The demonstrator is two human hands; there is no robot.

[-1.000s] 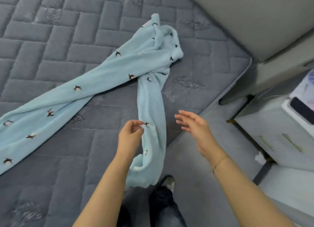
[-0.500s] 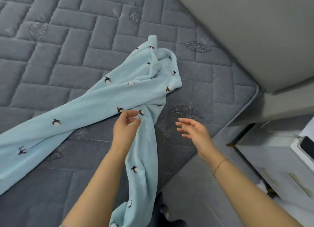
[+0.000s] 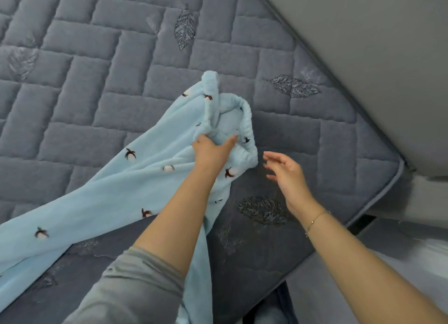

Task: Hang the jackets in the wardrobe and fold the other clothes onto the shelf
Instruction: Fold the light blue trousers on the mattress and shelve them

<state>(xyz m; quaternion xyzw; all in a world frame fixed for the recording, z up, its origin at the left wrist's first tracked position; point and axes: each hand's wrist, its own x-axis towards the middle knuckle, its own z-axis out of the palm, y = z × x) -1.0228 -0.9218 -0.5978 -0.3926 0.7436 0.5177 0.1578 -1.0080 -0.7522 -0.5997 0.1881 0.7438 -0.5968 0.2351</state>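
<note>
Since the earlier frame, left hand [image 3: 210, 151] is reaching forward to the waistband, fingers curling into and gripping the pale blue fleece trousers [image 3: 135, 178]; right hand [image 3: 287, 172] is hovering just beside, fingers spread, holding nothing. Trousers are lying unfolded across the grey quilted mattress [image 3: 101, 64], one leg hanging over the near edge. Folding is judged barely begun; neither shelf nor wardrobe is showing

The left hand [image 3: 211, 151] is gripping cloth, its arm reaching far forward. The right hand [image 3: 287, 172] is hovering just right, fingers loosely spread.
</note>
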